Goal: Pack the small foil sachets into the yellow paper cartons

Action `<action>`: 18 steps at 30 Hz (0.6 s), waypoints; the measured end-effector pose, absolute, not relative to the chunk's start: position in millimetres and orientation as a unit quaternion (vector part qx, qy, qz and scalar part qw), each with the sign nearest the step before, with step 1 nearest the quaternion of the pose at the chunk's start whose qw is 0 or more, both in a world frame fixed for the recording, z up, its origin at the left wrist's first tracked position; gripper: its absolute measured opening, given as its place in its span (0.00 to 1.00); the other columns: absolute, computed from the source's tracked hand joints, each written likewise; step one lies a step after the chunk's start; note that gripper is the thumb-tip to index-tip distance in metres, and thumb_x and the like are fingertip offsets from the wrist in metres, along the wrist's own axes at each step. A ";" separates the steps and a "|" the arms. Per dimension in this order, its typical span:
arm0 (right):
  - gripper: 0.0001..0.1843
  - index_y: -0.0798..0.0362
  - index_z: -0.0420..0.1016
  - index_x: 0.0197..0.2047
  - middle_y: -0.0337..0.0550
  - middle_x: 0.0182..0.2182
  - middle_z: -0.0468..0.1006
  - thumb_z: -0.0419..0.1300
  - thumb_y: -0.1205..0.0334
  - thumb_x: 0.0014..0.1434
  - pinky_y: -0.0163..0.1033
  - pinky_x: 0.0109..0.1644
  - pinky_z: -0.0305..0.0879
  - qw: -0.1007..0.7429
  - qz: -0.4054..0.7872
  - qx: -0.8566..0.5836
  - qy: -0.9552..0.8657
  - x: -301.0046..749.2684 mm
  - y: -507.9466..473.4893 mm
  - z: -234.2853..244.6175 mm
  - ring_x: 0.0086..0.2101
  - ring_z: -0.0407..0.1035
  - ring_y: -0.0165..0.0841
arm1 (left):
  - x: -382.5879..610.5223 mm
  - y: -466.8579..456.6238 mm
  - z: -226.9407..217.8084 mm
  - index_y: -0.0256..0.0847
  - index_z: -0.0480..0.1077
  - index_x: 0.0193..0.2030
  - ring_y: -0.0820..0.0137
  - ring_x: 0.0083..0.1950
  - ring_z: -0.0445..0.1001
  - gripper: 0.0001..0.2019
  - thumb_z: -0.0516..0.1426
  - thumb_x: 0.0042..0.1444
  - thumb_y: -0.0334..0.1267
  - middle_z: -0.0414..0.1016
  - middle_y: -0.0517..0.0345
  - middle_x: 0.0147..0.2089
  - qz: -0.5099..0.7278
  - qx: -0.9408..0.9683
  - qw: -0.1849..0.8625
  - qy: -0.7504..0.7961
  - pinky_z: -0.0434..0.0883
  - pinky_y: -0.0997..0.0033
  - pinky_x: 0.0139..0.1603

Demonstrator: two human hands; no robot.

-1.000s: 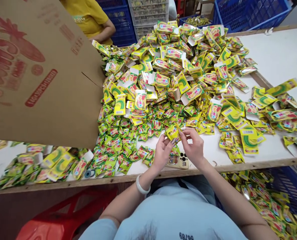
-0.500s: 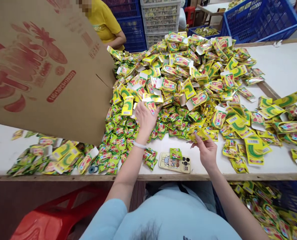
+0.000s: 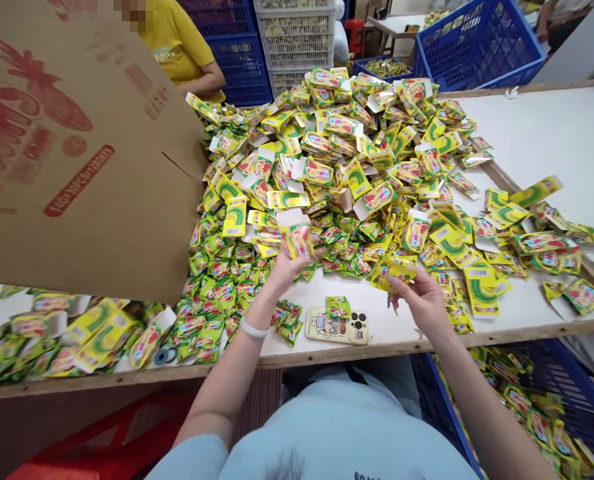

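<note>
My left hand (image 3: 285,270) is closed around a small candy box (image 3: 297,241), its white end flap standing up, just over the near edge of the heap. Fingers pinched, my right hand (image 3: 424,300) holds yellow candy packets (image 3: 389,270) above the white tabletop; how many cannot be told. Between my forearms a phone in a cartoon case (image 3: 337,327) lies near the table edge, with a green candy packet (image 3: 338,307) on it. Green packets (image 3: 217,290) lie in front of and left of my left hand. Yellow-green candy boxes (image 3: 327,170) are heaped behind both hands.
A large printed carton (image 3: 127,220) stands at the left. Across the table is a person in a yellow shirt (image 3: 189,50). Blue crate (image 3: 481,47) and white crates (image 3: 295,40) stand behind. A packet-filled blue crate (image 3: 571,393) sits below right, a red stool (image 3: 101,447) below left.
My left hand has lifted the candy box off the heap and drawn it slightly toward me. My right hand still holds the yellow packets. The view has shifted, moving the scene leftward.
</note>
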State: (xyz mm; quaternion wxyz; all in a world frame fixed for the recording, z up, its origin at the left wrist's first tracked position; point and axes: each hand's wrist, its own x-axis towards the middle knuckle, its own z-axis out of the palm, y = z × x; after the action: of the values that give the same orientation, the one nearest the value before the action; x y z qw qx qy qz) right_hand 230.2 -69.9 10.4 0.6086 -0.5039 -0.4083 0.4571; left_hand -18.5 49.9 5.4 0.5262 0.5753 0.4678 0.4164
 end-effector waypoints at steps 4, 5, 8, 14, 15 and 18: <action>0.15 0.48 0.72 0.41 0.33 0.27 0.76 0.70 0.54 0.53 0.33 0.15 0.65 0.626 0.424 -0.459 -0.467 227.7 -61.1 47.6 0.17 0.66 0.26 | -4.9 -1.2 10.8 0.38 0.71 0.44 0.61 0.43 0.79 0.19 0.64 0.46 0.42 0.78 0.51 0.39 0.274 0.535 0.735 0.313 0.73 0.59 0.51; 0.15 0.47 0.72 0.42 0.34 0.28 0.75 0.70 0.55 0.54 0.33 0.16 0.66 0.622 0.411 -0.452 -0.490 224.4 -57.0 55.6 0.18 0.67 0.26 | -0.3 -10.2 11.8 0.37 0.71 0.43 0.64 0.40 0.78 0.18 0.65 0.46 0.43 0.77 0.53 0.36 0.262 0.521 0.755 0.300 0.73 0.62 0.48; 0.12 0.48 0.73 0.42 0.39 0.35 0.75 0.67 0.55 0.57 0.32 0.21 0.67 0.572 0.372 -0.440 -0.584 216.6 -45.0 70.2 0.23 0.68 0.26 | 10.8 -26.0 14.8 0.37 0.70 0.41 0.71 0.33 0.72 0.19 0.66 0.47 0.45 0.73 0.58 0.33 0.243 0.517 0.763 0.302 0.71 0.70 0.37; 0.07 0.49 0.79 0.43 0.41 0.34 0.71 0.59 0.61 0.65 0.33 0.30 0.65 0.335 0.295 -0.437 -0.781 223.3 -41.4 80.7 0.29 0.66 0.28 | 12.9 -32.0 23.7 0.37 0.68 0.37 0.75 0.32 0.64 0.18 0.68 0.46 0.43 0.67 0.63 0.32 0.195 0.580 0.729 0.307 0.67 0.71 0.37; 0.08 0.49 0.79 0.44 0.42 0.33 0.71 0.58 0.63 0.65 0.34 0.31 0.65 0.293 0.272 -0.443 -0.803 224.6 -42.9 84.4 0.29 0.67 0.29 | 12.9 -32.0 24.2 0.37 0.67 0.37 0.75 0.32 0.64 0.17 0.67 0.46 0.42 0.66 0.64 0.31 0.183 0.585 0.727 0.309 0.66 0.71 0.37; 0.12 0.50 0.79 0.46 0.44 0.33 0.72 0.54 0.66 0.66 0.36 0.37 0.66 0.194 0.245 -0.438 -0.843 227.8 -47.9 95.7 0.33 0.69 0.33 | 13.5 -30.8 23.1 0.37 0.66 0.35 0.75 0.32 0.63 0.15 0.67 0.46 0.41 0.65 0.64 0.31 0.158 0.586 0.731 0.311 0.66 0.72 0.36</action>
State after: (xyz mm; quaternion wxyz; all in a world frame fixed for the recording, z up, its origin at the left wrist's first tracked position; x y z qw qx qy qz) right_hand 227.8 -47.9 95.7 0.1936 -0.4381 -0.8430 0.2446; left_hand 13.5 -30.8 23.1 0.7314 0.5858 0.3112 0.1582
